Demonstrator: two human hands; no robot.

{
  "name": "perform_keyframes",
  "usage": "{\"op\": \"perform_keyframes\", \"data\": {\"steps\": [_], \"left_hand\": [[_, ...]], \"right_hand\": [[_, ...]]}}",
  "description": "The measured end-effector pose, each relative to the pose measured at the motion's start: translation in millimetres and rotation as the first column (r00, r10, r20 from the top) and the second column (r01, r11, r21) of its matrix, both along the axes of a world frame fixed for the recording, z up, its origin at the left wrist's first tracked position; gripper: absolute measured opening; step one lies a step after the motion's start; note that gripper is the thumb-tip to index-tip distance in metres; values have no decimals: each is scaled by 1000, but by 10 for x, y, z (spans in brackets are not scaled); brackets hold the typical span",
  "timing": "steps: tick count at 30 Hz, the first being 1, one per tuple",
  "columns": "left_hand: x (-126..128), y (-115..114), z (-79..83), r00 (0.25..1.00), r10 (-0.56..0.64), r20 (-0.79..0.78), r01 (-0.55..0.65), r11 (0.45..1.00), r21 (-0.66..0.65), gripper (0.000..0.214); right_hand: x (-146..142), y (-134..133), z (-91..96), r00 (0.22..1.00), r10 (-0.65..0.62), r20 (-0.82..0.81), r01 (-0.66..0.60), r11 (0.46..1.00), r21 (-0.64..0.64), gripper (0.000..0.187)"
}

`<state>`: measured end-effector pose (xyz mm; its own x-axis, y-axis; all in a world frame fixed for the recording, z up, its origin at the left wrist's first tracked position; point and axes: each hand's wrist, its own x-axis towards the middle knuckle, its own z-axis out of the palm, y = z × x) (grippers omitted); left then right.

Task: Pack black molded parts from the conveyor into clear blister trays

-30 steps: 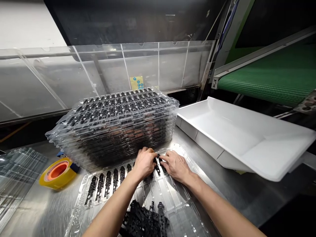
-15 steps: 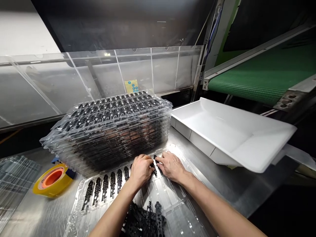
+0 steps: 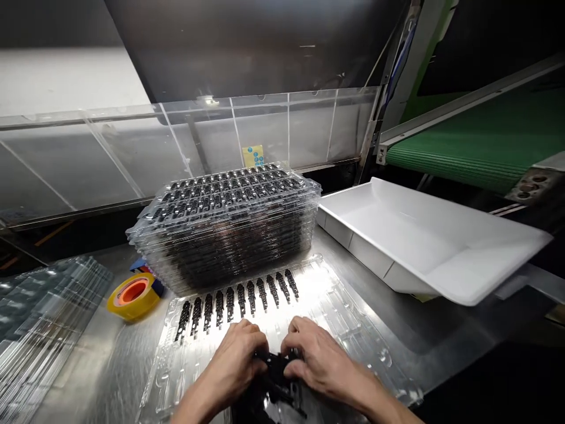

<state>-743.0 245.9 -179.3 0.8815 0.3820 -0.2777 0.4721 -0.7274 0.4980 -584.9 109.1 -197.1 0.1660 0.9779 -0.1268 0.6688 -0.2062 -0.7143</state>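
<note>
Both hands meet over a heap of small black plastic parts (image 3: 271,383) at the near end of a clear blister tray (image 3: 353,321) on the steel desk (image 3: 424,330). The left hand (image 3: 236,362) and right hand (image 3: 318,362) curl their fingers onto the heap — gripping pieces, it seems, close enough to share the picking. The parts are slim, perforated strips; nine already sit upright in the tray's far row (image 3: 241,300), just before a tall stack of filled trays (image 3: 227,227).
</note>
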Motion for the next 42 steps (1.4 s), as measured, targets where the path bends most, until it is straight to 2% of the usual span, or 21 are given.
{"op": "perform_keyframes", "data": {"steps": [1,3,6,8,12,16,20,22,24,27,29,31,34,38,40,42], "left_hand": [[2,5,32,999,12,30,-11,1000,-13,12],[1,33,134,997,36,73,-30,996,-81,12],[-25,86,288,991,86,99,-67,980,-186,14],[-36,116,336,985,116,125,-92,979,-185,18],[34,154,331,964,145,224,-115,984,-139,25],[271,199,307,940,182,290,-138,977,-164,28],[660,288,214,906,281,316,-183,935,-304,27],[866,329,135,883,347,315,-225,903,-365,26],[1046,353,56,850,410,330,-287,887,-362,27],[1234,368,-21,812,473,342,-371,871,-323,27],[1304,383,-39,812,483,329,-395,868,-300,25],[1336,406,-37,816,482,317,-407,871,-276,24],[1336,435,-30,818,482,315,-420,873,-247,22],[1313,403,-77,775,538,331,-490,843,-223,22],[1308,354,-137,719,605,342,-557,796,-237,24],[1306,293,-215,657,674,338,-616,738,-274,27]], "right_hand": [[16,-5,12,999,-36,-23,37,999,28,11],[80,-33,64,994,-69,-83,74,996,57,14],[173,-108,161,976,-97,-193,105,994,28,10],[199,-141,197,958,-151,-244,162,986,28,6],[225,-108,179,936,-214,-280,243,967,72,7],[420,-37,127,920,-314,-236,345,933,104,10],[831,2,117,905,-424,-37,423,888,180,17],[1066,34,148,899,-428,87,403,889,217,19],[1285,96,206,913,-375,164,345,920,184,21],[1536,269,302,950,-191,247,182,982,57,22],[1632,442,327,957,-33,287,35,999,-2,19],[1666,637,296,951,102,291,-95,995,-37,20],[1633,889,166,931,205,301,-201,979,-44,32],[1562,997,-26,920,150,362,-186,980,68,47],[1554,954,-77,919,79,385,-136,983,123,44],[1554,877,-91,920,21,392,-91,983,160,32]]}}
